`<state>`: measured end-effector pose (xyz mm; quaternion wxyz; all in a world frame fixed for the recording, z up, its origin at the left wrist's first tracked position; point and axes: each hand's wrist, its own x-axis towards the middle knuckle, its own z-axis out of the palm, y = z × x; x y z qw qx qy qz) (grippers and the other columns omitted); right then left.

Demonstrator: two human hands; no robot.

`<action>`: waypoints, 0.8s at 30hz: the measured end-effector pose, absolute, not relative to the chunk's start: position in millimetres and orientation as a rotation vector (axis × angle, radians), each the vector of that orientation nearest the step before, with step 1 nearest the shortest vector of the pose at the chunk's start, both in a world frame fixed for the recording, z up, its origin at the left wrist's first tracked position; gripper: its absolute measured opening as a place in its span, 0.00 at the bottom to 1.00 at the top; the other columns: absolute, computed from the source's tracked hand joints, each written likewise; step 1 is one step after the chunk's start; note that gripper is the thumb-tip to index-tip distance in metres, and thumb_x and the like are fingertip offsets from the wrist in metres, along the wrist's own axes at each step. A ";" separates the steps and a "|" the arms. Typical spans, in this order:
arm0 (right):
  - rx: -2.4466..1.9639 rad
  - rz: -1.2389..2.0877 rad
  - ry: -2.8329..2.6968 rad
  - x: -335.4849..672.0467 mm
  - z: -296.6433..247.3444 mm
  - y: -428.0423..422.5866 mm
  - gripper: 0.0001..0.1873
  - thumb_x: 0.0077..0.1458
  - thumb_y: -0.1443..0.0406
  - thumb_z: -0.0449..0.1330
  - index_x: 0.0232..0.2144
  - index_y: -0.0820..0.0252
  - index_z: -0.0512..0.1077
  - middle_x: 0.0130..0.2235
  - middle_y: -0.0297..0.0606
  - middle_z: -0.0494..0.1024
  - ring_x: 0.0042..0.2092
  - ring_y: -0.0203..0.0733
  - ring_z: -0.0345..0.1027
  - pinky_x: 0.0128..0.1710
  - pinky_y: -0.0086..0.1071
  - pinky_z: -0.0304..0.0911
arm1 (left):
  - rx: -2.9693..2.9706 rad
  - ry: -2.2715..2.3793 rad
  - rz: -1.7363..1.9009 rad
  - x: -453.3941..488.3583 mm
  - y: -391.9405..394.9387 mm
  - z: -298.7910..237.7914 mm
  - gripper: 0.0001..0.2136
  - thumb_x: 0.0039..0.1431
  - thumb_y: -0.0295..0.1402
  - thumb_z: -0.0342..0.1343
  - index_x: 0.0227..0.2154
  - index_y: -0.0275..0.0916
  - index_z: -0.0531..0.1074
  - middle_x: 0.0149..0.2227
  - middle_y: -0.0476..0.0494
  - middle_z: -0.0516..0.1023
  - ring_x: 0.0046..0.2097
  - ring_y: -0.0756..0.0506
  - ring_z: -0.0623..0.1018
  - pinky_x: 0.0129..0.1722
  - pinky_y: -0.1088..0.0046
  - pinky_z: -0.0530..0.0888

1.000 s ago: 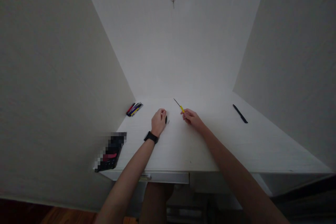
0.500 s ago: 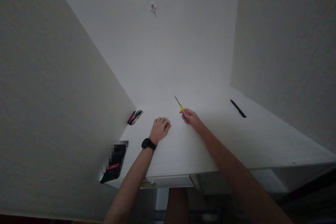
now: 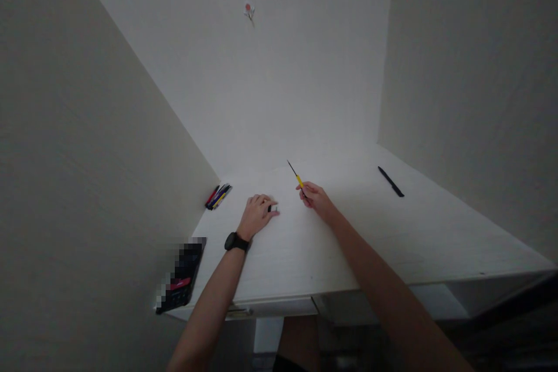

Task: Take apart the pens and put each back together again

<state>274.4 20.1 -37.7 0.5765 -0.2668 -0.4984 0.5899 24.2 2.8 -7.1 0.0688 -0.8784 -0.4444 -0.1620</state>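
Note:
My left hand (image 3: 256,213) rests on the white desktop (image 3: 279,261), a black watch (image 3: 236,241) on its wrist. Between its thumb and forefinger is a small black-and-whitish piece (image 3: 272,208), partly covered and too small to name. To the right, my right hand (image 3: 317,199) is closed around a slim screwdriver (image 3: 299,180) with a yellow-and-black handle. Its thin dark shaft points up and left, away from me, and its tip touches nothing that I can see.
Several pens (image 3: 218,196) lie together by the left wall. Nearer me on that side is a black device (image 3: 185,276), partly pixelated. A black pen-like stick (image 3: 391,181) lies at the right. A small flower ornament (image 3: 249,10) is on the back wall.
My left hand has shifted slightly left, and more of the small piece shows between thumb and forefinger. My right hand keeps its hold on the screwdriver. The whole view has shifted a little.

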 end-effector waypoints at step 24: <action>-0.888 1.256 -1.212 275.5 -24.5 -4.1 0.20 0.48 0.48 0.64 0.34 0.57 0.71 0.29 0.33 0.69 0.24 0.32 0.54 0.22 0.28 0.46 | -3.022 -1.168 -0.861 45.0 15.6 -31.6 0.17 0.62 0.17 0.46 0.45 0.40 0.73 0.38 0.44 0.75 0.42 0.46 0.73 0.45 0.70 0.69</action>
